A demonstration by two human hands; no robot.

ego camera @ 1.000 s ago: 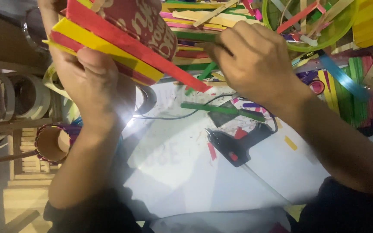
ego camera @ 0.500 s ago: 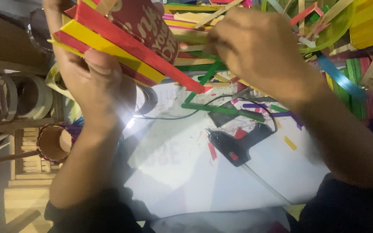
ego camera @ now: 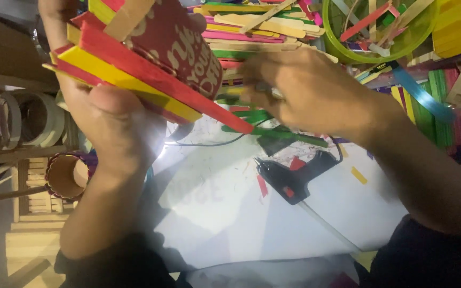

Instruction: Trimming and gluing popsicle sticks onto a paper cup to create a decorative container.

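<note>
My left hand grips a stack of red and yellow flat sticks and holds it tilted above the table. A red paper cup with white lettering sits on that stack. My right hand hovers just right of the cup, fingers curled and blurred, over a heap of coloured craft sticks. Whether its fingers pinch anything is hidden by blur. A green stick lies under that hand.
A black glue gun lies on a white sheet in the middle. A green bowl with sticks stands at the back right, with a blue ribbon beside it. Tape rolls and a cardboard tube are on the left.
My right hand has moved left, closer to the red cup. My left hand has brought the stick stack and cup nearer to the camera.
</note>
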